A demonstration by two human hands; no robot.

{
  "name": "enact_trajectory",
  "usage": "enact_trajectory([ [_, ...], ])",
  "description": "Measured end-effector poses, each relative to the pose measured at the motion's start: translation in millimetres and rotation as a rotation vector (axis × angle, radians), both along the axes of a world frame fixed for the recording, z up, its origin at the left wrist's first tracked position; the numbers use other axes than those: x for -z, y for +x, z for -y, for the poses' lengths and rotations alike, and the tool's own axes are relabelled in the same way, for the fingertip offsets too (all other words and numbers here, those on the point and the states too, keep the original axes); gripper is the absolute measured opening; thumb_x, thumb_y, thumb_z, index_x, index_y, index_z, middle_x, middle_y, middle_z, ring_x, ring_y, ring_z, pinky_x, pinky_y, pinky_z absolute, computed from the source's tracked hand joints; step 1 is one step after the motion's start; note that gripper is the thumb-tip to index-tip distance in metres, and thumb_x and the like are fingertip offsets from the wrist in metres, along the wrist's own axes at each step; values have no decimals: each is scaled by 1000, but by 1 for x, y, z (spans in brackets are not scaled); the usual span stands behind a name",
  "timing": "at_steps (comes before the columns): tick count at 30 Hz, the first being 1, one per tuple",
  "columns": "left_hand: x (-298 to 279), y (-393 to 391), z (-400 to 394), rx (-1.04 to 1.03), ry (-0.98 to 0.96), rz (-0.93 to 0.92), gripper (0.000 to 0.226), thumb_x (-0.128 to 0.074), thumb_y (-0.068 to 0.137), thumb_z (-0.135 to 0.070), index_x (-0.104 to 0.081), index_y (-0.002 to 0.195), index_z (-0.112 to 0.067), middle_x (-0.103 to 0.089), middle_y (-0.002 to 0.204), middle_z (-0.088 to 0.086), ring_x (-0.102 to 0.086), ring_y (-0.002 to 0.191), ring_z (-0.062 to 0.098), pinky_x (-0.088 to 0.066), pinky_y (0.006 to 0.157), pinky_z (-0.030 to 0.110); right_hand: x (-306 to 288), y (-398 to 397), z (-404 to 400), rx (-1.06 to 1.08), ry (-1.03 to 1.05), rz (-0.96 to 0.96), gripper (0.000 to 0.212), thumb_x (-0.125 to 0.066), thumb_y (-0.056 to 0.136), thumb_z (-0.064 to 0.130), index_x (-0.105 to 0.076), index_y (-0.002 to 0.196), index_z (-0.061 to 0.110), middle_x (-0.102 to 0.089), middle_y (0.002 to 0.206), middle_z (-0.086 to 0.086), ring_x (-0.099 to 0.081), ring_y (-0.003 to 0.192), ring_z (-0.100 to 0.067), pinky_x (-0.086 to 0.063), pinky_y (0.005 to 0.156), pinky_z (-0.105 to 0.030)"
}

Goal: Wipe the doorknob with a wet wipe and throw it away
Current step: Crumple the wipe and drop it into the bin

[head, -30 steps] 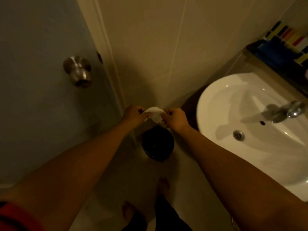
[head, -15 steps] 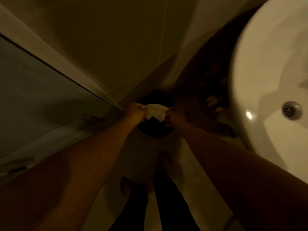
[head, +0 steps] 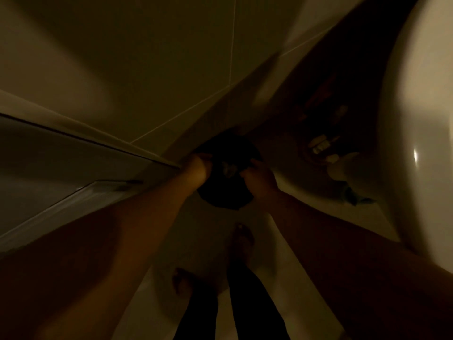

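The frame is dark and blurred. A round black bin (head: pixel 226 195) stands on the floor in the corner. Both my hands are over its mouth: my left hand (head: pixel 199 168) at its left rim, my right hand (head: pixel 258 179) at its right rim. A small pale patch, the wet wipe (head: pixel 229 169), shows dimly between them inside the bin's opening. A dark gap separates it from my left hand; it lies close to my right fingertips. Whether either hand still touches it is unclear. The doorknob is out of view.
The white washbasin (head: pixel 416 133) bulges in at the right, close to my right forearm. The door's bottom edge and frame (head: pixel 98 190) run along the left. Bottles (head: pixel 323 148) stand in the shadow under the basin. My bare feet (head: pixel 241 241) are on the pale tiles behind the bin.
My head has tipped further down and both hands have dropped to the bin's mouth. The wipe, stretched bright between my fingers before, is now smaller and dimmer inside the opening.
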State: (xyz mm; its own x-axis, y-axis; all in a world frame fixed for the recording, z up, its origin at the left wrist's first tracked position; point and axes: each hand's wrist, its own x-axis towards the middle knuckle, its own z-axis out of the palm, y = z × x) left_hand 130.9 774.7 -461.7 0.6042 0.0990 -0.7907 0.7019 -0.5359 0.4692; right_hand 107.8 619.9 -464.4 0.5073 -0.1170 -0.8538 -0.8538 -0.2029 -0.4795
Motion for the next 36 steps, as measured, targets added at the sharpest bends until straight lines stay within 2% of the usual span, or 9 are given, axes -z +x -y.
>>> enact_trajectory([
  [5, -9, 0, -1, 53, 66, 22, 36, -42, 101, -7, -54, 133, 3, -55, 138, 23, -51, 129, 36, -41, 110, 42, -1, 8, -1, -95, -65, 30, 52, -49, 99, 21, -34, 148, 15, -43, 147, -10, -45, 131, -28, -40, 98, -33],
  [11, -29, 7, 0, 142, 144, -34, 37, -40, 102, -19, -51, 134, -5, -54, 134, 20, -54, 121, 37, -43, 98, 40, -22, 14, -7, -199, -126, 99, 49, -44, 98, 26, -39, 147, 21, -44, 147, -8, -46, 131, -31, -38, 109, -49],
  [14, -52, 5, -4, 245, 124, 17, 18, -43, 99, -16, -59, 104, -10, -57, 103, 18, -59, 92, 30, -44, 78, 37, -45, 14, -9, -259, -149, 139, 48, -41, 99, 28, -39, 147, 20, -41, 150, -9, -42, 134, -31, -34, 112, -48],
  [17, -95, 1, -8, 333, 175, 62, 21, -40, 99, -14, -58, 87, -14, -53, 92, 7, -56, 80, 23, -45, 79, 35, -89, 10, -11, -269, -173, 139, 50, -42, 100, 27, -34, 149, 21, -37, 153, -9, -40, 136, -31, -35, 111, -46],
  [19, -130, -1, -10, 414, 214, 106, 25, -39, 100, -15, -61, 89, -17, -57, 101, 8, -59, 93, 26, -46, 87, 35, -125, 5, -9, -320, -185, 170, 51, -42, 101, 28, -32, 150, 18, -40, 150, -12, -43, 133, -31, -40, 102, -36],
  [21, -166, -4, -12, 495, 258, 167, 31, -39, 101, -16, -63, 117, -7, -58, 129, 17, -56, 116, 33, -44, 93, 34, -161, -3, -6, -375, -226, 223, 48, -41, 101, 31, -39, 144, 10, -46, 143, -15, -48, 128, -31, -39, 92, -31],
  [26, -262, -26, -20, 662, 338, 324, 41, -36, 102, -24, -54, 134, -6, -51, 142, 18, -50, 127, 35, -42, 100, 36, -263, -36, -12, -422, -296, 401, 51, -42, 101, 30, -36, 146, 6, -40, 150, -17, -38, 137, -33, -32, 110, -37],
  [31, -362, -54, -31, 775, 372, 450, 47, -32, 103, -23, -36, 148, -10, -30, 158, 13, -31, 144, 31, -27, 118, 40, -366, -75, -12, -488, -412, 569, 52, -42, 100, 29, -36, 146, 5, -37, 152, -18, -36, 139, -34, -29, 112, -35],
  [36, -456, -59, -15, 908, 456, 617, 47, -31, 103, -20, -41, 145, -3, -35, 155, 18, -35, 142, 32, -28, 118, 38, -461, -105, 24, -453, -602, 646, 53, -38, 102, 30, -31, 150, 10, -34, 155, -13, -34, 141, -32, -28, 116, -38],
])
